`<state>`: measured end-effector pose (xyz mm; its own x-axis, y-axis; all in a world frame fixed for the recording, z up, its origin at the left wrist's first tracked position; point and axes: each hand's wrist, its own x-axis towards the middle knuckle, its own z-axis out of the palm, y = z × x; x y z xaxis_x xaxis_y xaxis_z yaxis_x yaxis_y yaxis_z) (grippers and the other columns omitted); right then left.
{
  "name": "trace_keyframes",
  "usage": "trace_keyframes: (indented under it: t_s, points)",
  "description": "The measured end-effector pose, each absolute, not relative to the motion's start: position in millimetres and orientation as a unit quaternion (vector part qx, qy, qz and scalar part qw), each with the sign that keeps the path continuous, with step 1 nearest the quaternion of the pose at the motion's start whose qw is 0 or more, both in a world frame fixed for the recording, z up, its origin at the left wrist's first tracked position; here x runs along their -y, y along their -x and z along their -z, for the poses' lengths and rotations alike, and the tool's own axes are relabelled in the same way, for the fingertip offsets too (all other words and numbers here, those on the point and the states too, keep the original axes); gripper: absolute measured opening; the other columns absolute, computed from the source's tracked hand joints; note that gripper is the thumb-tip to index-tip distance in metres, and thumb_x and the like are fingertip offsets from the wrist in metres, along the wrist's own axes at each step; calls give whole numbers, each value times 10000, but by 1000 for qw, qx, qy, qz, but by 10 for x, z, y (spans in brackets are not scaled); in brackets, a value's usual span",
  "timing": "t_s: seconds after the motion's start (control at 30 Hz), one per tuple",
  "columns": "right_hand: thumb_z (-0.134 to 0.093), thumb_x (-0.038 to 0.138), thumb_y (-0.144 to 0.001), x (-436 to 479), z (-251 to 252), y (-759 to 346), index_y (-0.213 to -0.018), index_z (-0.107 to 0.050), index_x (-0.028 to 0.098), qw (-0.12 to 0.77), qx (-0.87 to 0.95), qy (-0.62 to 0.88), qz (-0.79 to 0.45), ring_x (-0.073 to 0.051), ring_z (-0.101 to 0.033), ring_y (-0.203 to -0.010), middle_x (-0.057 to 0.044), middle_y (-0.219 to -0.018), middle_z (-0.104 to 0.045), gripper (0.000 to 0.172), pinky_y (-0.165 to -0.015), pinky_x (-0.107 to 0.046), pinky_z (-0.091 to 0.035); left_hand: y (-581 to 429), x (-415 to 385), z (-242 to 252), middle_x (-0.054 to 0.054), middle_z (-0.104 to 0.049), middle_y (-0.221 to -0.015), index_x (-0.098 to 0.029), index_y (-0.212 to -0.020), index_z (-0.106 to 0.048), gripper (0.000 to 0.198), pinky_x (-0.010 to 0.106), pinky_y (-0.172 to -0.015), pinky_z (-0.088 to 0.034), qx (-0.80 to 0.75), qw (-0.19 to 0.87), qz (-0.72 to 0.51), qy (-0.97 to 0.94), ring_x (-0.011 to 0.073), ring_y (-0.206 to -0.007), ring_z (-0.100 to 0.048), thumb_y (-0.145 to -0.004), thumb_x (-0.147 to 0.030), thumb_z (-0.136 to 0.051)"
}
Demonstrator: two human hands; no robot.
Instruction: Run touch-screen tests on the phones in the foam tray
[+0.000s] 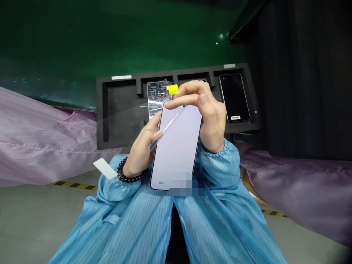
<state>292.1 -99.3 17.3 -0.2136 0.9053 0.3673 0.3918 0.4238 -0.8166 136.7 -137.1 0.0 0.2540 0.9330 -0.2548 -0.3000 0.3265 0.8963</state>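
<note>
1. You faced a black tray (119, 93), with white labels (121, 77) on its far rim.
2. A dark-screened phone (235, 97) lay in the tray's rightmost compartment, from your side.
3. Beyond the tray, you had a green surface (132, 36).
4. Mauve cloth (41, 139) flanked the tray to your left and right.
5. Yellow-and-black floor tape (75, 186) showed nearer you than the tray.

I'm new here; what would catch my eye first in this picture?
The tall phone with a pale, glowing screen stands out first, between the bare left hand and right hand. A bright yellow tab shows just above its top edge, and a clear, shiny film slants across its upper left. Behind it, a black compartmented tray holds a black-screened phone at its right end.
</note>
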Motion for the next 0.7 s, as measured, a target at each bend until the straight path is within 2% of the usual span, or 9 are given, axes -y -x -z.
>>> trace_keyframes:
  t_s: [0.13, 0.27, 0.33, 0.43, 0.5, 0.57, 0.63, 0.7]
  points:
    - [-418, 496, -1039, 989, -149, -2903, -970, -767, 236, 428, 724, 455, -293, -274, -596, -1154, -57, -1052, -653, 441, -1025, -496, -510, -1366, 1384, -9, 66, -682, -1171, -197, -1287, -578, 528, 481, -968, -564, -426, 690, -449, -376, 345, -1210, -615, -778, -323, -520]
    - [-328, 451, -1068, 974, -95, -2889, -918, -751, 225, 441, 715, 443, -311, -243, -605, -1175, -46, -1089, -655, 502, -1053, -458, -496, -1373, 1391, 14, 65, -685, -1179, -202, -1275, -590, 508, 471, -954, -575, -422, 696, -446, -373, 335, -1190, -633, -787, -318, -513]
    - [-303, 396, -1072, 955, -59, -2895, -854, -720, 227, 499, 691, 405, -332, -222, -596, -1212, -35, -1170, -651, 500, -1078, -433, -481, -1355, 1390, 18, 63, -694, -1165, -205, -1257, -601, 498, 460, -909, -591, -426, 703, -437, -366, 332, -1153, -654, -775, -298, -514]
    - [-353, 328, -1033, 958, -21, -2974, -786, -657, 236, 605, 626, 338, -356, -213, -586, -1237, -27, -1238, -649, 402, -1093, -429, -467, -1213, 1348, 17, 56, -710, -1141, -212, -1220, -621, 477, 456, -850, -601, -457, 683, -441, -361, 333, -1113, -674, -761, -291, -519]
    - [-367, 375, -1007, 1014, 5, -3085, -768, -631, 241, 621, 607, 358, -343, -235, -602, -1203, -42, -1191, -661, 380, -1061, -458, -483, -1001, 1263, 33, 48, -725, -1091, -218, -1161, -653, 433, 460, -828, -597, -496, 634, -463, -371, 333, -1080, -683, -750, -307, -547]
    - [-345, 437, -1001, 1111, 62, -3227, -753, -628, 244, 594, 609, 420, -316, -259, -613, -1164, -60, -1128, -669, 423, -1022, -486, -497, -705, 1119, 91, 33, -736, -1017, -230, -1076, -689, 374, 457, -796, -590, -545, 564, -490, -381, 323, -1037, -686, -728, -321, -587]
    - [-366, 453, -994, 1217, 166, -3365, -748, -656, 243, 577, 601, 458, -309, -274, -617, -1117, -75, -1058, -684, 435, -1002, -504, -490, -381, 925, 206, 13, -738, -1028, -252, -1055, -702, 355, 461, -799, -577, -589, 488, -515, -385, 315, -1062, -668, -731, -349, -594]
    - [-398, 434, -987, 1298, 302, -3466, -751, -687, 235, 579, 588, 465, -320, -273, -619, -1066, -79, -1003, -693, 423, -995, -505, -474, -109, 710, 365, -19, -733, -1080, -256, -1051, -690, 322, 473, -874, -559, -626, 418, -503, -424, 308, -1164, -624, -774, -392, -598]
